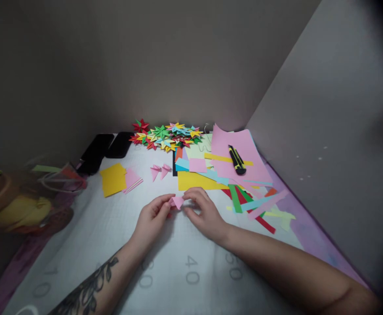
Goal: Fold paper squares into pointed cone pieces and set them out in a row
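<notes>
A small piece of folded pink paper (178, 202) is pinched between the thumb and fingers of my left hand (155, 214), a little above the white mat. At the paper's right corner, my right hand (204, 213) is curved with its thumb and index finger apart. Its index fingertip is at the paper's edge; whether it touches cannot be made out. Beyond the hands, two folded pink pieces (165, 170) stand side by side on the mat. To their left lie pink paper squares (132, 180) next to yellow paper squares (113, 180).
Folded paper stars (165, 135) in several colours are heaped against the wall. A black-and-yellow utility knife (236, 160) rests on pink sheets (255, 164). Coloured paper strips (252, 205) are scattered at right. Two dark phone-like objects (119, 145) and a blurred pot (1, 197) are at left.
</notes>
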The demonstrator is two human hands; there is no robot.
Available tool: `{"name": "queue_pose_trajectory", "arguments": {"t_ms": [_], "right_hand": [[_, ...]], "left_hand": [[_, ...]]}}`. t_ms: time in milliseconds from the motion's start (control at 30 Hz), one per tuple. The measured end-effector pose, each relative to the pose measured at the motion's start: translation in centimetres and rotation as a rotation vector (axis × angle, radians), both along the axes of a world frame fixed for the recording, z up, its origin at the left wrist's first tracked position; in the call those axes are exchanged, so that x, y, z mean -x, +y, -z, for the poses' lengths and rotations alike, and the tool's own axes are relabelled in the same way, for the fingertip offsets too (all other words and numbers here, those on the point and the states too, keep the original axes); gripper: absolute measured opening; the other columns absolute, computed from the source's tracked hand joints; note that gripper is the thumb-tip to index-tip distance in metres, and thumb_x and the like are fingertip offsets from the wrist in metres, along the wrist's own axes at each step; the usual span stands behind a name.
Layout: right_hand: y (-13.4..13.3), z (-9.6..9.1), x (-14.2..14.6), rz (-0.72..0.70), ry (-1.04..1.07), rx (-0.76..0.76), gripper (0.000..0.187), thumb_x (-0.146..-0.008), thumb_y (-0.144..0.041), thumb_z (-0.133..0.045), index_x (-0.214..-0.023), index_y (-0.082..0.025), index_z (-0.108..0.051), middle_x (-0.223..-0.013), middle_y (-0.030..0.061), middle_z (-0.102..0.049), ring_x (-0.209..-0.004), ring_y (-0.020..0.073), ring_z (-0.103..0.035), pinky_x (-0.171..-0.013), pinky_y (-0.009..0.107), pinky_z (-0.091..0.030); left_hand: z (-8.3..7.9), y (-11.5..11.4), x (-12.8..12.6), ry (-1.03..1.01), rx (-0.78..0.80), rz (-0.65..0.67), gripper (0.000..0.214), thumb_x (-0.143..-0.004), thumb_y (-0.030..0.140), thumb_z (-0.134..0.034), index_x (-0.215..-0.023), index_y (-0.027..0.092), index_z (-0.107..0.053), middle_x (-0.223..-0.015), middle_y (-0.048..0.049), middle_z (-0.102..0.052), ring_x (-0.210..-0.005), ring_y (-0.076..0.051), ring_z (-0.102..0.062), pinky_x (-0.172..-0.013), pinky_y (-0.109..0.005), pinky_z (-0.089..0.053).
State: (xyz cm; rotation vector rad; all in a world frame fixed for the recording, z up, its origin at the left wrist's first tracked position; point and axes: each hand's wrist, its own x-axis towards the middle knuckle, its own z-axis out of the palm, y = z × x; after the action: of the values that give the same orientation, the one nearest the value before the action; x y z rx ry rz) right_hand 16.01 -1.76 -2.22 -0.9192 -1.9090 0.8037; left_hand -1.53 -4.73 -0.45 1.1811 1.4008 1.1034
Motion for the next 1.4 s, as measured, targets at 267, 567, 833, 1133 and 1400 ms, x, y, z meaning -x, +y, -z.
{"name": "queue_pose_trajectory", "arguments": {"t_ms": [267,567,833,1133,1400], "right_hand": [[-0.24,0.17,-0.01,0.07,0.092,0.151,0.026,-0.08,-0.012,-0.054,-0.103,-0.024,-0.054,-0.094,0.0038,-0.063,-0.085,0.0176,-0.06,-0.075,0.032,-0.05],[0.11,-0.12,-0.07,0.013,0.058,0.106,0.027,-0.079,-0.009,-0.051,-0.094,-0.025,-0.066,-0.088,0.0021,-0.068,-0.083,0.0175,-0.062,-0.074,0.031,-0.049],[0.02,-0.25,-0.29,0.055,0.073,0.232,0.013,-0.084,-0.029,-0.058,-0.077,-0.021,-0.065,-0.073,0.002,-0.065,-0.069,0.0164,-0.059,-0.062,0.028,-0.045],[0.45,0.36,0.16,-0.06,0.415,0.803,0.042,-0.085,-0.058,-0.05,-0.087,-0.018,-0.058,-0.061,-0.0002,-0.061,-0.05,0.0135,-0.06,-0.046,0.023,-0.044],[0.59,0.74,0.26,-0.197,0.45,0.831,0.036,-0.085,-0.05,-0.054,-0.095,-0.016,-0.059,-0.06,-0.0017,-0.061,-0.049,0.0083,-0.053,-0.049,0.02,-0.039]], "left_hand": [[0.21,-0.4,-0.05,0.134,-0.028,0.12,0.027,-0.083,0.032,-0.055,-0.101,0.018,-0.07,-0.076,-0.0034,-0.071,-0.066,-0.015,-0.062,-0.065,-0.025,-0.049],[0.14,-0.37,0.05,0.262,-0.153,0.154,0.024,-0.084,0.027,-0.055,-0.101,0.022,-0.071,-0.099,-0.005,-0.072,-0.089,-0.02,-0.065,-0.081,-0.031,-0.05],[0.28,-0.67,-0.28,0.312,-0.118,0.144,0.017,-0.081,0.031,-0.059,-0.086,0.021,-0.072,-0.085,-0.002,-0.073,-0.074,-0.017,-0.065,-0.069,-0.025,-0.049],[-0.26,-0.39,0.03,0.263,-0.07,-0.023,0.019,-0.078,0.034,-0.062,-0.08,0.019,-0.072,-0.071,-0.0003,-0.071,-0.064,-0.015,-0.061,-0.06,-0.023,-0.046],[-0.18,-0.6,-0.2,0.263,-0.096,-0.027,0.017,-0.078,0.032,-0.063,-0.084,0.02,-0.074,-0.077,-0.0004,-0.074,-0.069,-0.016,-0.065,-0.066,-0.024,-0.05]]}}
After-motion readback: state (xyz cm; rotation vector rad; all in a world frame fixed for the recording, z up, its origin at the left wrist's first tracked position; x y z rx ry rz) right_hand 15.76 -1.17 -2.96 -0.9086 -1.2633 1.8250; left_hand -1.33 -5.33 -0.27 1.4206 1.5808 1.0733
